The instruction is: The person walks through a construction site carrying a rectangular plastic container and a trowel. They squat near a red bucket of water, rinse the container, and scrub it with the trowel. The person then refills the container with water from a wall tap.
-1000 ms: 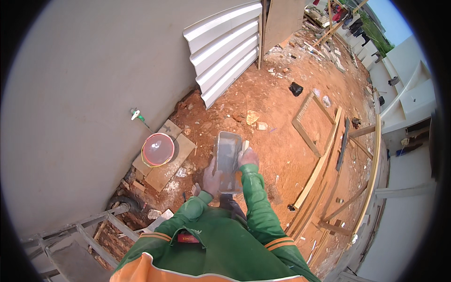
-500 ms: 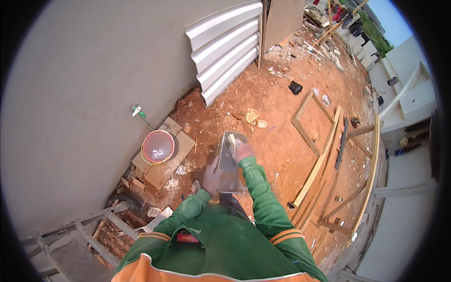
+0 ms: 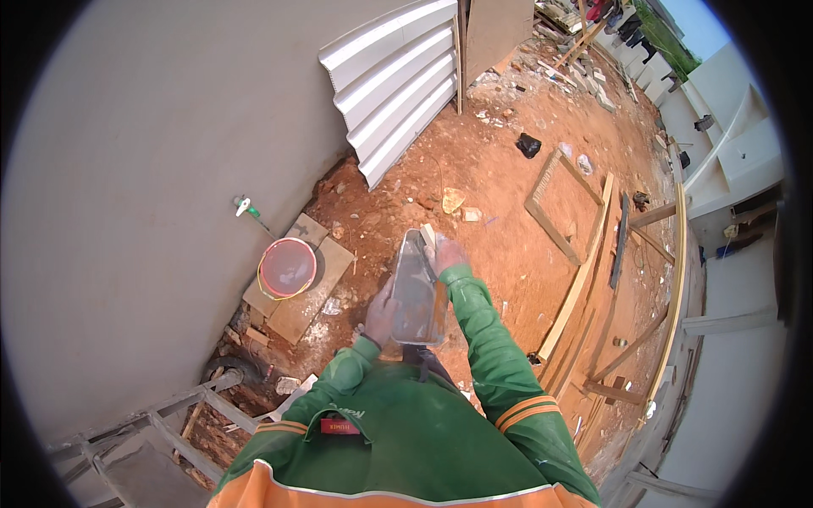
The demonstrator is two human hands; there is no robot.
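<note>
Trowel (image 3: pixel 418 292) has tipped up since a second ago, blade now facing me. Left hand (image 3: pixel 380 315) and right hand (image 3: pixel 446 252) both grip it, red bucket (image 3: pixel 287 267) off left.

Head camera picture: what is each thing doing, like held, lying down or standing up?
Flat metal trowel: held in both hands, smeared grey.
Left hand: gripping the trowel's near end.
Right hand: gripping its far end.
Red bucket: upright on boards, open.
Corrugated sheets: leaning against the wall.
Wooden frame: lying flat on the dirt.
</note>
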